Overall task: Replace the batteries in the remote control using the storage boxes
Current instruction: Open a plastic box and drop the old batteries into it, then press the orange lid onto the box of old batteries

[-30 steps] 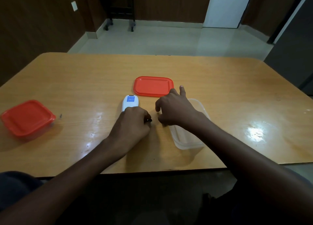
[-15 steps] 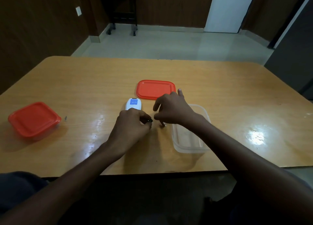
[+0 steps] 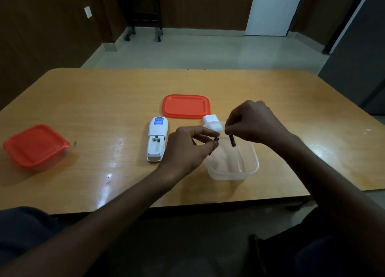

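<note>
Sitting shut at nine o'clock on the table [image 3: 270,93], the closed storage box [image 3: 35,146] keeps its red lid on. Near centre lies the remote control [image 3: 157,139], face down, its battery bay open and apparently empty. The left hand [image 3: 187,149] pinches one dark battery [image 3: 216,139] at its tip; the right hand [image 3: 254,121] grips a second battery [image 3: 232,141] upright over the open clear box [image 3: 233,162] at three o'clock. The loose red lid [image 3: 186,106] and white battery cover [image 3: 212,121] lie towards twelve. The batteries look small, rigid, smooth and prone to roll, so holding mid-barrel between thumb and fingertip seems surest.
</note>
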### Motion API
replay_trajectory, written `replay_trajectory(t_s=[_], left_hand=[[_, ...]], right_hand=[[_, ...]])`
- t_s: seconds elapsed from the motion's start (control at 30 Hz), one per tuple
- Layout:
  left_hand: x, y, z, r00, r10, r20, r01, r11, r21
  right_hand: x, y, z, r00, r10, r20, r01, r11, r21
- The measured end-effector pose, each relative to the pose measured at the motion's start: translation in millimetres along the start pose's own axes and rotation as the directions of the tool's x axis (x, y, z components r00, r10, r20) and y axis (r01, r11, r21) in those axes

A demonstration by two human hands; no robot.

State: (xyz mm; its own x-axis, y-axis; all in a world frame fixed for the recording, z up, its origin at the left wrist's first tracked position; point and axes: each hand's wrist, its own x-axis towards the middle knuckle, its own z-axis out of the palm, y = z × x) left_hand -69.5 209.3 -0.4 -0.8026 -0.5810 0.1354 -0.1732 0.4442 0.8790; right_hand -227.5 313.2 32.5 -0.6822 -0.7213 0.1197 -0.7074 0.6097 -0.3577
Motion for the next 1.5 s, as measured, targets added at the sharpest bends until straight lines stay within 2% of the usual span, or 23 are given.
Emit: replay_trajectory(t_s=[0.13, 0.23, 0.33, 0.47, 0.57, 0.67, 0.73, 0.9, 1.0, 1.07, 1.13, 1.23, 1.27, 1.33, 1.4, 1.5], left_hand=[[0, -1, 14, 1.0, 0.024, 0.005, -0.025, 0.991, 0.135], [3, -4, 18, 0.999, 0.041, -0.007, -0.038, 0.961, 0.275], [4, -7, 17, 0.998, 0.054, -0.02, -0.044, 0.94, 0.34], [7, -10, 11, 0.995, 0.053, -0.087, -0.029, 0.968, 0.251], [18, -12, 5, 0.985, 0.047, -0.163, -0.026, 0.991, 0.134], [40, -17, -12, 0.963, -0.029, -0.267, 0.042, 0.998, 0.044], [61, -23, -29, 0.954, -0.091, -0.286, 0.113, 0.992, 0.063], [119, -44, -54, 0.958, -0.199, -0.207, 0.257, 0.916, 0.309], [141, -49, -49, 0.93, -0.348, -0.117, 0.365, 0.845, 0.39], [148, -51, -42, 0.92, -0.385, -0.076, 0.387, 0.857, 0.339], [153, -52, -36, 0.912, -0.389, -0.13, 0.407, 0.895, 0.183], [158, -53, -36, 0.869, -0.399, -0.292, 0.364, 0.916, -0.169], [158, -50, -37, 0.856, -0.417, -0.305, 0.32, 0.892, -0.321], [149, -37, -41, 0.882, -0.39, -0.265, 0.194, 0.813, -0.549], [130, -23, -42, 0.935, -0.246, -0.254, 0.073, 0.837, -0.543], [97, -10, -37, 0.973, 0.057, -0.225, -0.135, 0.927, -0.351]], right_hand=[[-3, 15, 6, 0.994, 0.019, 0.11, -0.002, 0.988, -0.153], [-1, 18, 11, 0.988, 0.023, 0.155, 0.007, 0.982, -0.188], [1, 16, 15, 0.986, 0.01, 0.168, 0.024, 0.979, -0.201], [6, 15, 13, 0.99, -0.009, 0.141, 0.027, 0.992, -0.127], [14, 15, 8, 0.999, -0.013, 0.048, 0.012, 1.0, 0.008], [25, 16, 7, 0.994, 0.057, -0.091, -0.042, 0.986, 0.161], [38, 19, 11, 0.99, 0.098, -0.101, -0.073, 0.971, 0.226], [73, 23, 30, 0.978, 0.145, 0.147, -0.187, 0.924, 0.332], [85, 23, 39, 0.961, 0.124, 0.247, -0.21, 0.907, 0.365], [90, 24, 43, 0.954, 0.122, 0.274, -0.226, 0.892, 0.392], [92, 24, 44, 0.946, 0.13, 0.298, -0.258, 0.858, 0.444], [91, 26, 39, 0.954, 0.138, 0.267, -0.275, 0.76, 0.589], [91, 27, 36, 0.961, 0.141, 0.239, -0.266, 0.709, 0.653], [92, 31, 32, 0.97, 0.167, 0.177, -0.242, 0.599, 0.764], [92, 33, 28, 0.966, 0.206, 0.157, -0.241, 0.495, 0.835], [88, 34, 21, 0.963, 0.213, 0.164, -0.238, 0.389, 0.89]])
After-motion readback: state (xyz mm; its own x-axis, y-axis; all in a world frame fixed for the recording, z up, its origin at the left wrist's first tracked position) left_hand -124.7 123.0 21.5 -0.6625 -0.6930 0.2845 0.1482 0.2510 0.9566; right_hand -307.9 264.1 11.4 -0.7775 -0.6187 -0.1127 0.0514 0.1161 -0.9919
